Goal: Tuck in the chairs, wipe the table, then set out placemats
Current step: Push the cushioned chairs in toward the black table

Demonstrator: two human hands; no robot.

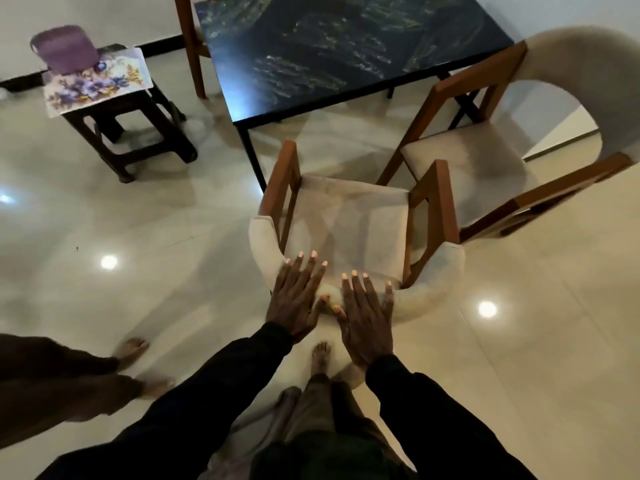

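Observation:
A wooden armchair (349,220) with a cream seat and curved cream backrest stands in front of me, facing the dark marbled table (346,46). My left hand (298,296) and my right hand (365,315) lie side by side on the top of its backrest, fingers straight and spread. The chair's front sits just short of the table's near corner. A second matching chair (478,157) stands at the table's right side, pulled out and angled. A floral placemat (100,81) lies on a small dark stool (138,133) at the left.
A purple container (65,48) stands on the placemat. A third chair's wooden frame (190,46) shows at the table's far left. Another person's bare feet (133,349) are on the glossy tiled floor at the lower left; my own foot (320,356) is behind the chair.

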